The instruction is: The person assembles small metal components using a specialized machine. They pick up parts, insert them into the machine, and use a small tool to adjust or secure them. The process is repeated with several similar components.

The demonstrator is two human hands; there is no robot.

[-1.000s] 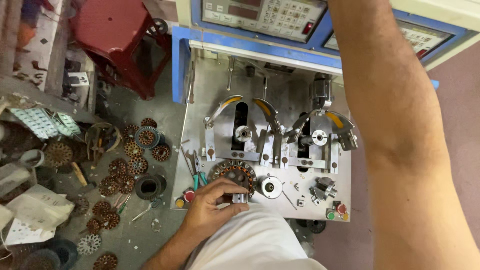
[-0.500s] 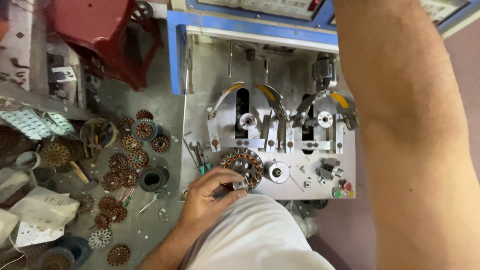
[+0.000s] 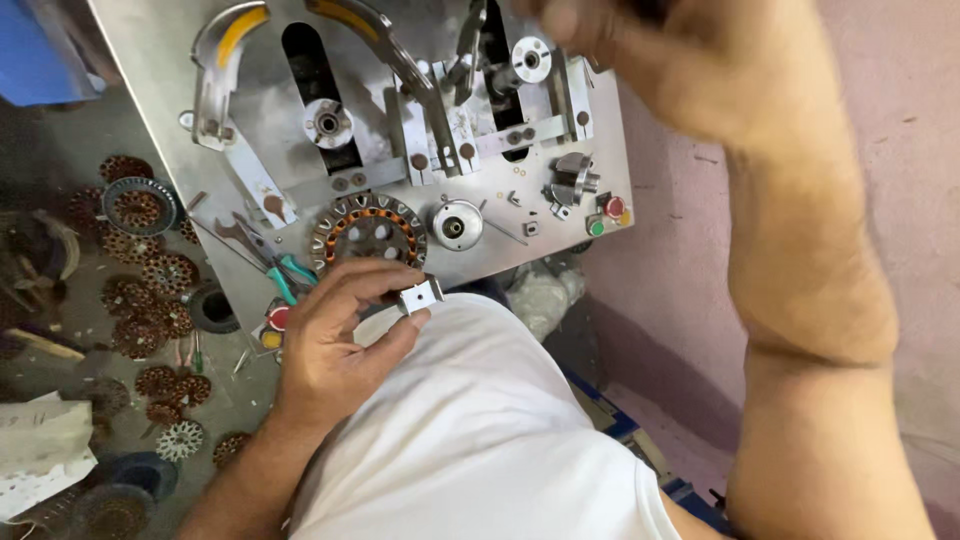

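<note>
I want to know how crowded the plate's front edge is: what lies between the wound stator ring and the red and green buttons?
In the head view, a round metal hub sits between the stator ring and the buttons, with small loose bits beside it.

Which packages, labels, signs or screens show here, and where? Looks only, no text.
No screens or signs in view now.
White paper wrapper or sheet: bottom left on the floor, crumpled, with faint dark markings.
Pale plastic bag: below the metal plate's front edge, beside the white shirt, scrunched and translucent.
Round button caps, red and green: plate's right corner; any marking is too small to tell.
</note>
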